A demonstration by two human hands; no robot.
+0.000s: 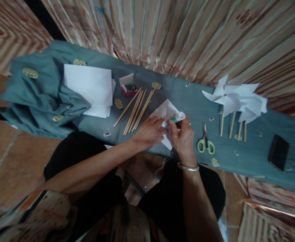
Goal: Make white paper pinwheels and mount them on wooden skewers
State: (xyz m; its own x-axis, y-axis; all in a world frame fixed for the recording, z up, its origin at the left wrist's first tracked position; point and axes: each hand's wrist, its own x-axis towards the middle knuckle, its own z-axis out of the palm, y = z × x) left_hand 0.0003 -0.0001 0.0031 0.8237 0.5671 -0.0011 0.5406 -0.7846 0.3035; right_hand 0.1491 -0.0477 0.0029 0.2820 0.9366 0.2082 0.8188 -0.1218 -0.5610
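A white paper square (166, 105) with cuts or folds toward its middle lies at the near edge of the cloth-covered table. My left hand (151, 132) rests on its left part, fingers spread and pressing down on the paper. In my right hand (183, 139), a glue stick (178, 117) with a green and white body is gripped just above the paper. The glue stick's working end and part of the paper are hidden by my fingers. Several wooden sticks (137, 112) lie to the left of the paper. Scissors with green handles (205, 143) lie to the right.
White sheets (89, 84) are stacked at the left beside bunched green cloth (41, 90). An open small box of dark pins or tacks (129, 87) stands behind the sticks. Paper pinwheels (234, 97) on sticks lie at the right, and a black phone (278, 152) lies farther right.
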